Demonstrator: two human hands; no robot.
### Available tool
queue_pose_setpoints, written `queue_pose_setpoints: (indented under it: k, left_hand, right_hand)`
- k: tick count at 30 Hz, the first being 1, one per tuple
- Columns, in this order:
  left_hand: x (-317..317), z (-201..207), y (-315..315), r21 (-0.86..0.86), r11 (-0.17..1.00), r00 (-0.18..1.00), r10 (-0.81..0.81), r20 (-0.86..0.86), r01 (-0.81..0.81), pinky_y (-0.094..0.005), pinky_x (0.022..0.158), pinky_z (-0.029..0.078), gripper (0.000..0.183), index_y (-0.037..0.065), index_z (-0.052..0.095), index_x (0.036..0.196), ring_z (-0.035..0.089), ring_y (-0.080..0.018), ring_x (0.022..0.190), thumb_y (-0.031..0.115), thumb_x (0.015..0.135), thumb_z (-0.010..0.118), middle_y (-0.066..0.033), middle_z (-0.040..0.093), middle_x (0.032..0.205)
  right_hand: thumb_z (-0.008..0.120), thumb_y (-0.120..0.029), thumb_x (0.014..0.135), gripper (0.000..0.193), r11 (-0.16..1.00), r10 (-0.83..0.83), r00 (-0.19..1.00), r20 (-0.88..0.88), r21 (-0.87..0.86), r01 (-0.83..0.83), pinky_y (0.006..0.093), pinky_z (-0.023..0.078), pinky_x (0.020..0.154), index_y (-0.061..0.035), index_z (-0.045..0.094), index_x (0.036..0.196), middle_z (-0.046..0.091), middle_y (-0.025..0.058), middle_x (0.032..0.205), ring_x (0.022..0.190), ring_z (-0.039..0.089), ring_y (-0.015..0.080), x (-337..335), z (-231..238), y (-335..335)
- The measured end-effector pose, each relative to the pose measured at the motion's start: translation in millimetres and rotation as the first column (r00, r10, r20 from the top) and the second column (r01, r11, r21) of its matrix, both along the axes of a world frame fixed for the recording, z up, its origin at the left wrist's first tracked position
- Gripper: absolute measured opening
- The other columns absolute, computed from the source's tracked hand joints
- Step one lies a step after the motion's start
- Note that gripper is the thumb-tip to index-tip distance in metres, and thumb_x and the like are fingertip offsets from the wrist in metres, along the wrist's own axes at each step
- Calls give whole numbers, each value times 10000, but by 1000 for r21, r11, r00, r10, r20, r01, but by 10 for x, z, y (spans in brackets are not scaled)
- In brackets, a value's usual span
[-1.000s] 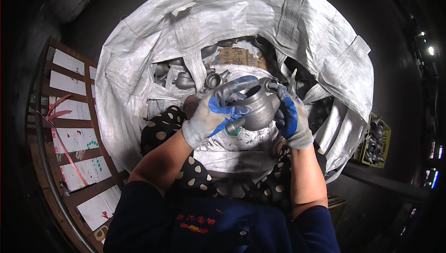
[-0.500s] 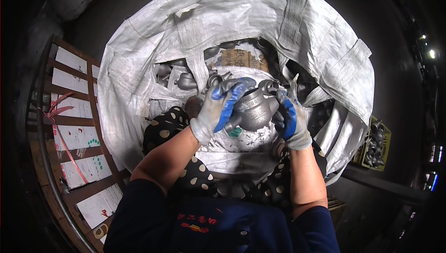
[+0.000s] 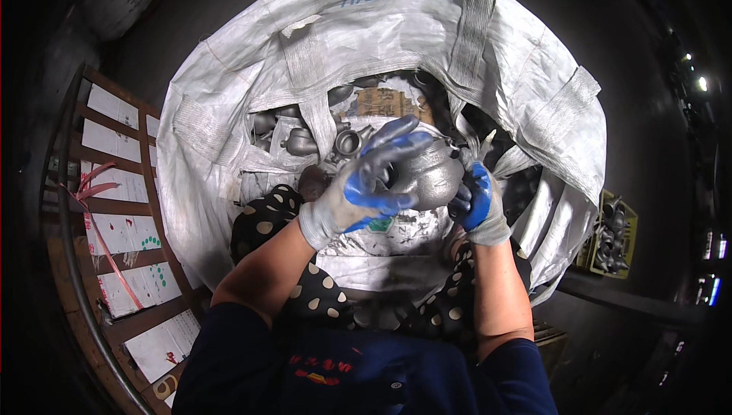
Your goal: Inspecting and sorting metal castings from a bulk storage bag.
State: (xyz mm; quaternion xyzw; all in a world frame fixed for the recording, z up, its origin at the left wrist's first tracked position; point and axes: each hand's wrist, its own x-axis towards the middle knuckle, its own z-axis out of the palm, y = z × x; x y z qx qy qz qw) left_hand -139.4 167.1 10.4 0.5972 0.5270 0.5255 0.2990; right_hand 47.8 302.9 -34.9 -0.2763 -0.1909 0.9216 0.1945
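Note:
A rounded grey metal valve-body casting (image 3: 428, 175) is held up over my lap, its raised lettering turned toward the right. My right hand (image 3: 479, 198), in a grey glove with a blue palm, grips it from the right, with part of the grip hidden behind the metal. At the casting's left end, my left hand (image 3: 370, 179) in a matching glove has its fingers spread and its thumb apart. Whether those fingertips touch the metal cannot be told. Beyond the left hand sits a casting with a round opening (image 3: 348, 142), and another casting (image 3: 302, 141) lies further left.
A large white woven bulk bag (image 3: 229, 72) with wide straps surrounds the work, more castings inside it. Brown cardboard (image 3: 389, 102) lies within. On the left stands a slatted rack with white cards (image 3: 114, 139). A yellow crate of metal parts (image 3: 627, 243) is at the right.
The casting has turned in my hands, its lettering swinging from the top to the right side. My left hand has loosened and spread its fingers. The view has shifted slightly.

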Motion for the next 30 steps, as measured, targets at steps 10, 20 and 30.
queue_pose_setpoints:
  k: [10,20,30]
  left_hand:
    - [95,-36,-99,-9,981,891,179,417,-193,-342,894,476,169,29,650,874,561,-237,1081,86,742,740,-172,530,1228]
    - [109,-202,-104,-33,984,924,178,337,-177,-339,1010,405,702,6,379,1345,487,-204,1169,21,737,729,-119,463,1311]
    - [65,-270,-97,-11,985,977,169,129,-169,-333,926,468,598,-1,447,1292,547,-204,1085,-19,749,696,-110,520,1277]
  right_hand:
    - [414,-369,957,301,996,-29,999,-29,-84,26,208,245,306,-107,561,946,366,-10,457,338,321,94,23,43,30]
    - [432,-401,939,275,998,-33,999,32,-43,35,231,256,325,-155,556,929,371,-17,464,347,331,111,30,-155,35]
    - [446,-329,956,211,997,-71,996,52,-39,73,220,267,303,-155,565,945,373,-24,464,330,304,90,-34,-85,-22]
